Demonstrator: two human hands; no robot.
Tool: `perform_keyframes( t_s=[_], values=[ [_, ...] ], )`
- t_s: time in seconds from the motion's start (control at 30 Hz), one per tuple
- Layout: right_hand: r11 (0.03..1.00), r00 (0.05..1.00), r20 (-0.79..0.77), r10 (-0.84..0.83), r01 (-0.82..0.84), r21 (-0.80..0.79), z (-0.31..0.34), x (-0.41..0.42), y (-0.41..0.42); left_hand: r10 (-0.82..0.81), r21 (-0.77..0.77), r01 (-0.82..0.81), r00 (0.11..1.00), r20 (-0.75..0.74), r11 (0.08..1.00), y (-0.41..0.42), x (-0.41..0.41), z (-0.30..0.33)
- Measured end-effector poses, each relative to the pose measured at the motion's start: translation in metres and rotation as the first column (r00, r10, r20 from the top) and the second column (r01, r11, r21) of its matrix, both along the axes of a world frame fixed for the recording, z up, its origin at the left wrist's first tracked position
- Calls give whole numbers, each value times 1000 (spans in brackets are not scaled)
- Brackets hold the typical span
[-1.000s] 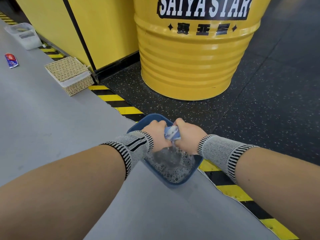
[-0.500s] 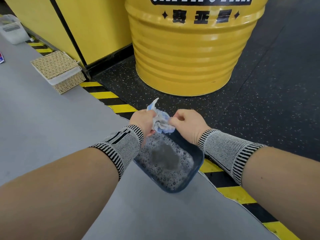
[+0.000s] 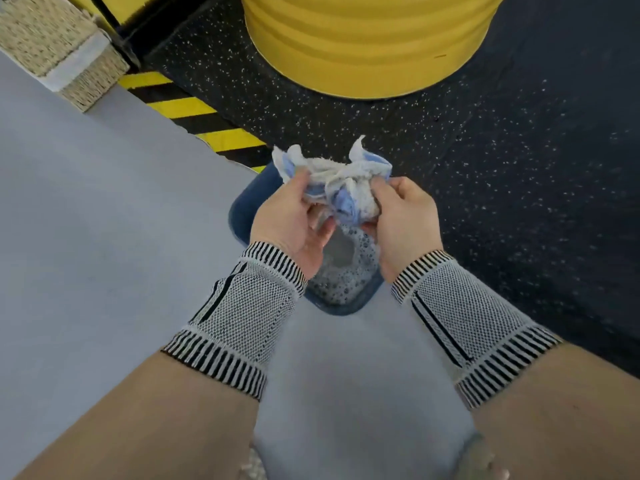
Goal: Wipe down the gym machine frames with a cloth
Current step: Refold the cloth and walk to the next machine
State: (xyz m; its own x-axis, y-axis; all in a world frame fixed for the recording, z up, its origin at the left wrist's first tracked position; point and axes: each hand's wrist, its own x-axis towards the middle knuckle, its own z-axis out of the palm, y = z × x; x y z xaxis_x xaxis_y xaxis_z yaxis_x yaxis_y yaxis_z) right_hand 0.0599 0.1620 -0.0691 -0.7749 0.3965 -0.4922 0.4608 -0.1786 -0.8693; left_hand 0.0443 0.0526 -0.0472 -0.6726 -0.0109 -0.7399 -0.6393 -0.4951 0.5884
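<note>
Fingers (image 3: 384, 188) of both hands curl round the bunched cloth (image 3: 341, 188).

Crumpled white-and-blue terry cloth (image 3: 341, 188): lifted clear of soapy blue plastic basin (image 3: 242, 209) | left hand (image 3: 294, 220), right hand (image 3: 401, 216): spread apart, cloth opening
</note>
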Motion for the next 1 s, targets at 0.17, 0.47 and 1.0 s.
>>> perform_keyframes(
  t_s=[0.17, 0.47, 1.0],
  values=[
    [994, 963, 249, -106, 110, -4, 52, 51, 9, 25, -156, -22, 1000, 18, 988, 5, 23, 77],
    [953, 957, 41, 288, -290, 84, 304, 87, 40, -435, -209, 415, 899, -56, 885, 47, 66, 299],
    [897, 926, -54, -373, 345, -277, 666, 169, 163, -697, -501, 554, 701, -151, 666, 140, 100, 639]
  ],
)
